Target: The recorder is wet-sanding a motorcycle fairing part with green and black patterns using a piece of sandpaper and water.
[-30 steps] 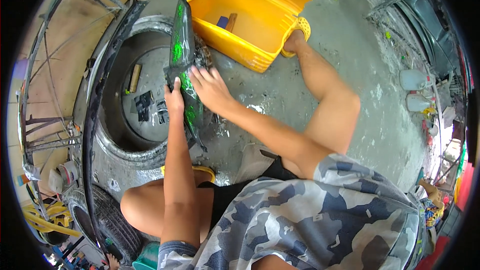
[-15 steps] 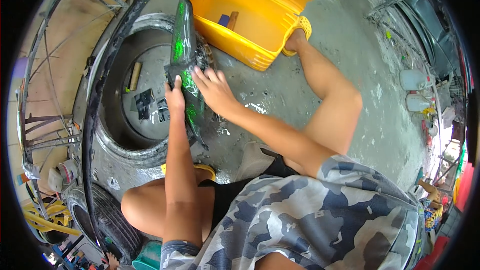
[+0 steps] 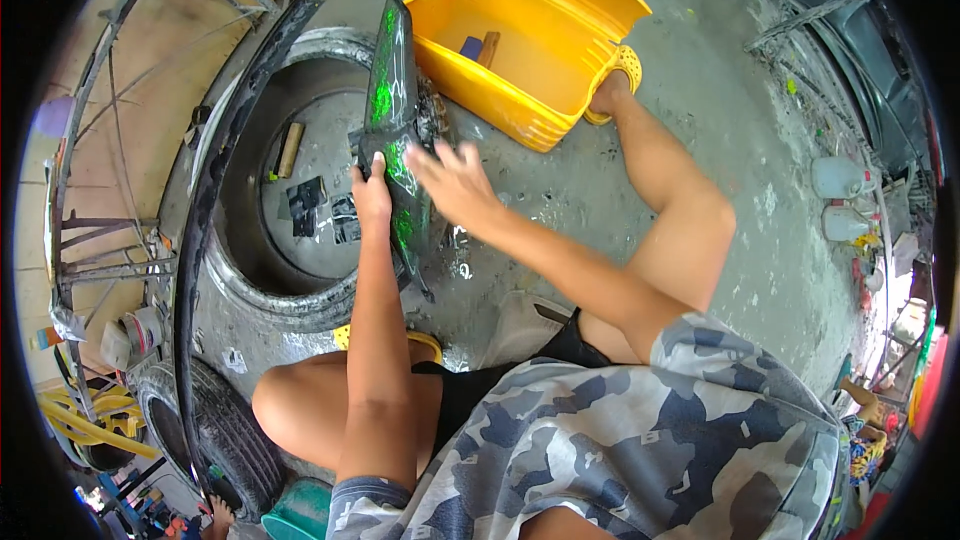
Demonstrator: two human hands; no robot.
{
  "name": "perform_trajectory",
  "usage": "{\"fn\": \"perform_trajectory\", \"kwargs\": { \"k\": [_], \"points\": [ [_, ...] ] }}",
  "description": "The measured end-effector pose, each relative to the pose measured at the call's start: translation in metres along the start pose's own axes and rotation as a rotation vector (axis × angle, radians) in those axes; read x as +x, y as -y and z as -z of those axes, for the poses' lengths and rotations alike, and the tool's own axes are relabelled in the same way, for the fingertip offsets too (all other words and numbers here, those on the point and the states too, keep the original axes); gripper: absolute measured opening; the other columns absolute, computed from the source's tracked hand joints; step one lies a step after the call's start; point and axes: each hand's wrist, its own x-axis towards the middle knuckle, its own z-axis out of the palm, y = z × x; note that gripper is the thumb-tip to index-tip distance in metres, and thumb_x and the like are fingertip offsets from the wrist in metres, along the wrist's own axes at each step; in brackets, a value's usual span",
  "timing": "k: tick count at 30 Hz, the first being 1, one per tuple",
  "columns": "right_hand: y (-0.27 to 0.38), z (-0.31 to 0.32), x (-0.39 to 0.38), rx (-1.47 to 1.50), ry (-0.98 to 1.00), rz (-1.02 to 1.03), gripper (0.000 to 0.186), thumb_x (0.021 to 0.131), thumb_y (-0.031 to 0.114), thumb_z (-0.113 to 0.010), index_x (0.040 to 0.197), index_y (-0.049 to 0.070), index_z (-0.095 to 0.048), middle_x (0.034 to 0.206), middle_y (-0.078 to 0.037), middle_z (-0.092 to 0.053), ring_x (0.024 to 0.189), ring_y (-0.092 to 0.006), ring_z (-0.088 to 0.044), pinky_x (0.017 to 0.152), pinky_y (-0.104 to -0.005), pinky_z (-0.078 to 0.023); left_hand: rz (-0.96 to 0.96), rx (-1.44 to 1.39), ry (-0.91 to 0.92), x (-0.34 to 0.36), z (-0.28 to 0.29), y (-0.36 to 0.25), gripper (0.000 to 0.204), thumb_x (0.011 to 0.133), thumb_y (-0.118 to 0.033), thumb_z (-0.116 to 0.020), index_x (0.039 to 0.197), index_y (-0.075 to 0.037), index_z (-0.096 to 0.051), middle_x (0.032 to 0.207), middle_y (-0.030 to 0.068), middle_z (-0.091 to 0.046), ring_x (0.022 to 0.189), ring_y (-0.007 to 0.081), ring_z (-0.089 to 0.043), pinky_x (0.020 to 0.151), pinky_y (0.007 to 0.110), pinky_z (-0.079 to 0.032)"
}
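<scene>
A long, dark, glossy panel [image 3: 391,80] with wet green patches stands tilted on the near-right rim of an upturned tire. Its lower end points toward me. My left hand [image 3: 372,202] grips the panel's left edge around its middle, thumb lying up along the surface. Over the panel's right side is my right hand [image 3: 458,185], its fingers spread and outstretched. Motion blurs those fingertips, and I cannot tell whether anything thin lies under them. The panel hides part of the tire's rim.
A yellow open bin [image 3: 520,90] holds cloudy water, a blue block and a brown block. The tire [image 3: 275,305] has dark sheets [image 3: 305,208] and a tan stick [image 3: 291,150] inside. A long black strip [image 3: 186,270] arches at left. Plastic jugs [image 3: 840,178] stand far right.
The whole scene has shifted slightly right in the view. My right fingers have moved a little on or over the panel and are now blurred. My left hand keeps its grip.
</scene>
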Motion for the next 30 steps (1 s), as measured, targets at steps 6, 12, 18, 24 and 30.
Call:
{"fn": "perform_trajectory", "kwargs": {
  "k": [6, 12, 18, 24, 30],
  "points": [
    [0.016, 0.000, -0.018, -0.046, 0.044, 0.045, 0.040, 0.084, 0.013, -0.051, 0.123, 0.005, -0.057, 0.129, -0.009, -0.058, 0.111, -0.0221, -0.053, 0.084, -0.0414, -0.039, 0.027, 0.026, 0.052, 0.010, -0.001, 0.011, 0.079, 0.089, -0.048, -0.056, 0.140, 0.009, -0.037, 0.139, 0.0309, -0.045, 0.131, 0.0392, -0.043, 0.109, 0.038, -0.032],
    [-0.031, 0.004, 0.024, -0.113, 0.019, -0.058, 0.041, 0.085, 0.012, -0.050, 0.126, 0.005, -0.055, 0.131, -0.008, -0.055, 0.112, -0.0220, -0.053, 0.085, -0.0403, -0.038, 0.055, 0.052, 0.064, -0.008, -0.022, -0.020, 0.080, 0.090, -0.051, -0.052, 0.141, 0.008, -0.036, 0.140, 0.0312, -0.042, 0.133, 0.0401, -0.041, 0.110, 0.038, -0.030],
    [0.016, 0.004, -0.040, 0.198, 0.111, 0.011, 0.039, 0.085, 0.012, -0.052, 0.122, 0.004, -0.058, 0.130, -0.010, -0.058, 0.113, -0.0248, -0.052, 0.087, -0.0443, -0.038, 0.028, 0.024, 0.015, -0.008, -0.007, -0.014, 0.079, 0.090, -0.050, -0.055, 0.138, 0.010, -0.040, 0.132, 0.0309, -0.051, 0.126, 0.0399, -0.048, 0.106, 0.038, -0.035],
    [0.003, 0.003, 0.022, -0.033, 0.122, 0.117, 0.030, 0.083, 0.014, -0.053, 0.111, 0.004, -0.061, 0.123, -0.008, -0.060, 0.112, -0.0203, -0.052, 0.088, -0.0396, -0.037, 0.005, -0.080, 0.072, 0.001, -0.022, 0.006, 0.053, 0.102, -0.031, -0.031, 0.131, 0.010, -0.048, 0.131, 0.0277, -0.054, 0.122, 0.0387, -0.051, 0.104, 0.037, -0.036],
    [0.016, 0.015, -0.003, 0.038, 0.060, 0.223, 0.037, 0.082, 0.013, -0.054, 0.117, 0.000, -0.059, 0.120, -0.009, -0.061, 0.114, -0.0184, -0.052, 0.088, -0.0416, -0.038, -0.033, -0.226, -0.039, 0.027, -0.014, 0.043, 0.045, 0.099, -0.022, -0.038, 0.134, 0.006, -0.048, 0.134, 0.0212, -0.053, 0.123, 0.0303, -0.051, 0.104, 0.034, -0.036]
  ]
}}
